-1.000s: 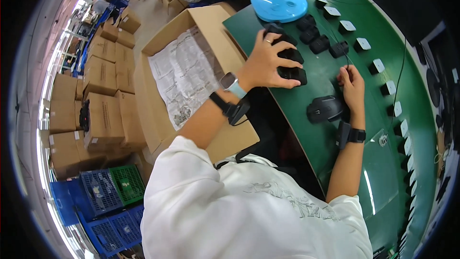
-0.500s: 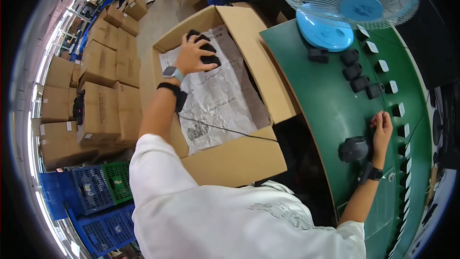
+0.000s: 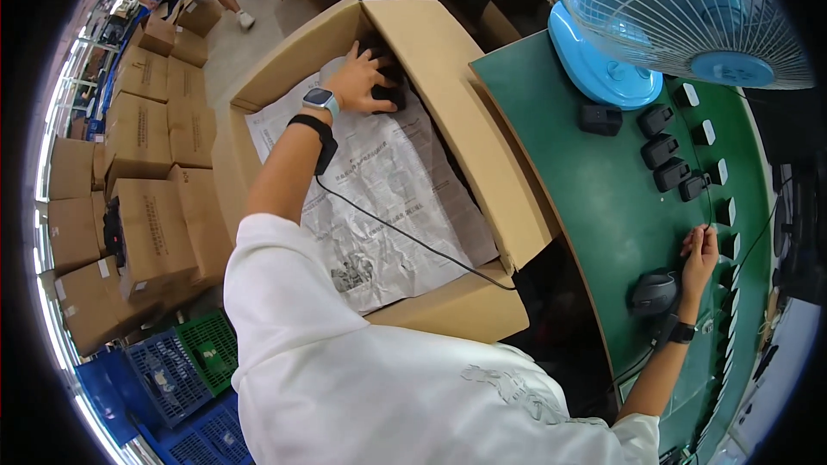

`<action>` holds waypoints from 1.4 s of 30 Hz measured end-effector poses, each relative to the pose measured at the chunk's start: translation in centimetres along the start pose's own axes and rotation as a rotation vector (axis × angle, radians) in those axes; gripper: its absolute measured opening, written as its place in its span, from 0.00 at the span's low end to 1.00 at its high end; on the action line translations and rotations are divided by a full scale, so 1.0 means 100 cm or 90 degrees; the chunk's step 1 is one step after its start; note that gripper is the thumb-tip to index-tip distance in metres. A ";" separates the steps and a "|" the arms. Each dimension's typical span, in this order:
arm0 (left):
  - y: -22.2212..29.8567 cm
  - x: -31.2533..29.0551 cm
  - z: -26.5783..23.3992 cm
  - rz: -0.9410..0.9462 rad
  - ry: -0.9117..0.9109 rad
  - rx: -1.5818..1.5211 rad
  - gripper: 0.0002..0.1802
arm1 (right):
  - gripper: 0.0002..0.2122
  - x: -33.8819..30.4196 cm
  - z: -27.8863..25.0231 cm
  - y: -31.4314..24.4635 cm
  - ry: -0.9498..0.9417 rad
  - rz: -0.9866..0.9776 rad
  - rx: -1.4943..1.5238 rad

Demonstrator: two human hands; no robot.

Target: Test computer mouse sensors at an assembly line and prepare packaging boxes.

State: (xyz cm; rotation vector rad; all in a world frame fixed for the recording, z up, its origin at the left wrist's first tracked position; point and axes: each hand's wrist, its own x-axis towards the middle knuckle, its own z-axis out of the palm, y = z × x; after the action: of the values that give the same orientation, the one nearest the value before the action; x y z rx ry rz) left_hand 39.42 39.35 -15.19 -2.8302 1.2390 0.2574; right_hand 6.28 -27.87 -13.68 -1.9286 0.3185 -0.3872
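Note:
My left hand (image 3: 355,83) reaches into an open cardboard box (image 3: 482,151), its fingers spread around black blocky pieces (image 3: 391,100) near the far wall. The hand hides most of them, so I cannot tell how many it grips. Crumpled printed paper (image 3: 370,176) lies under the hand, inside the box. My right hand (image 3: 699,251) is above the green table (image 3: 568,181), fingers pinched on a thin dark cord (image 3: 709,211). Beside that wrist sits a dark rounded device (image 3: 654,294), shaped like a computer mouse. Several black blocks (image 3: 661,151) stand farther up the table.
A blue fan (image 3: 607,69) stands at the table's far end. Small white pieces (image 3: 719,172) line the table's right side. Stacked cartons (image 3: 151,224) and blue and green crates (image 3: 172,370) fill the left. A black cable (image 3: 413,237) trails from my left wristband. Other people are farther off.
My left hand has moved deeper toward the box's far wall with the black pieces. My right hand has shifted slightly nearer me. The view has turned, and a distant person looks closer.

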 end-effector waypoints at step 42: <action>0.452 0.140 -0.089 -0.013 0.328 -0.384 0.27 | 0.11 0.017 0.012 -0.029 0.000 0.084 0.392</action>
State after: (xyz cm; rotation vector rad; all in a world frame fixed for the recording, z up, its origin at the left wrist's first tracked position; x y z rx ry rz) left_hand 16.89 -2.48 -7.46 -3.5871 1.4000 -0.1437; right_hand 8.48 -26.47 -11.26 -1.2982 0.2825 -0.3475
